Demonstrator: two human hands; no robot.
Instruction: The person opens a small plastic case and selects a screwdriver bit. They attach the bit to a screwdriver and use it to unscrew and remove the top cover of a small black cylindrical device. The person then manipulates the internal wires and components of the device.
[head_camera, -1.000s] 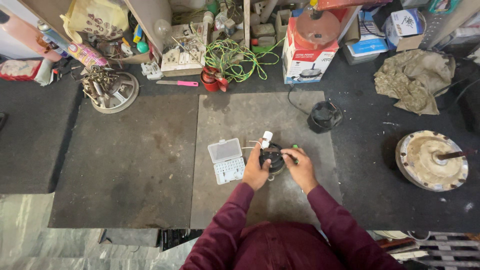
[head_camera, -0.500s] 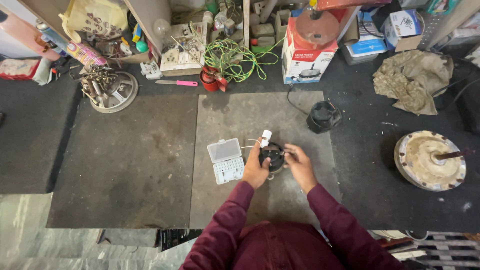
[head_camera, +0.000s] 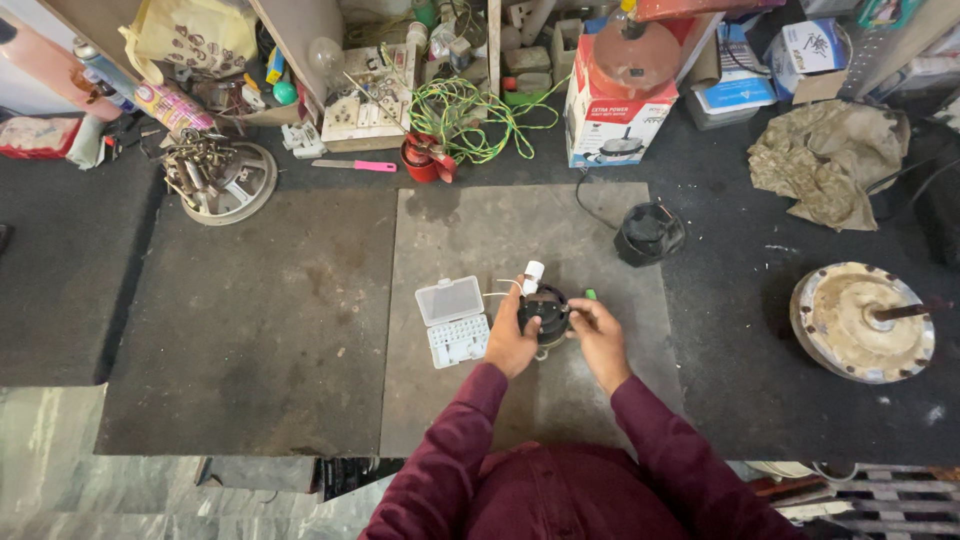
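Observation:
A small round black motor part stands on the grey mat in front of me, with a white connector and thin wires at its top. My left hand grips its left side. My right hand touches its right side and holds a tool with a green handle. An open white plastic case of small bits lies just left of my left hand.
A black cup-shaped part sits at upper right of the mat. A large round rotor lies at right, a metal wheel with scrap at upper left. Green wire, a red tin, a pink tool, boxes and cloth crowd the far edge.
My right hand has shifted slightly closer to the black part. My left hand keeps its grip and the part stays in place.

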